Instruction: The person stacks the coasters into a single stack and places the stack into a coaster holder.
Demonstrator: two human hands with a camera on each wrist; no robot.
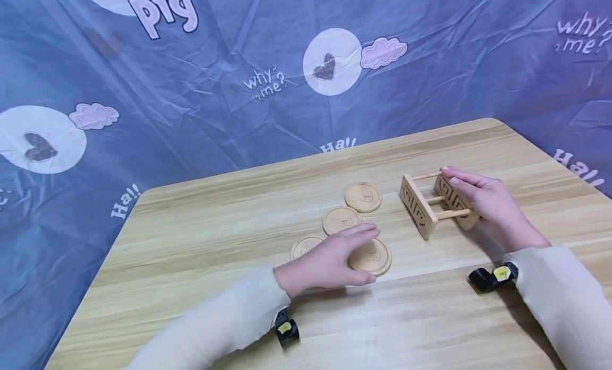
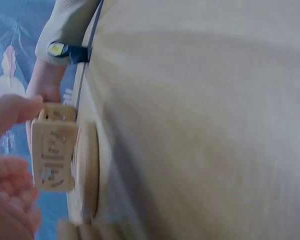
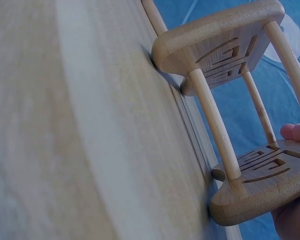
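A small wooden coaster holder [image 1: 418, 208] with two carved end panels and round rods stands on the right of the table. My right hand [image 1: 497, 208] grips its right panel, thumb and fingers at the top edge. In the right wrist view, the holder's rods [image 3: 215, 122] and fingers [image 3: 296, 132] behind one panel show. My left hand [image 1: 325, 259] reaches over the nearest round wooden coaster [image 1: 375, 257], thumb and fingers spread around it. Beside it lie a middle coaster [image 1: 340, 220], a far coaster [image 1: 363, 196] and a left coaster [image 1: 304, 246], partly hidden by the hand.
The light wood-grain table [image 1: 215, 221] ends at a far edge in front of a blue printed cloth [image 1: 215, 93]. Each wrist wears a black camera strap, the right one [image 1: 492, 277] close over the tabletop.
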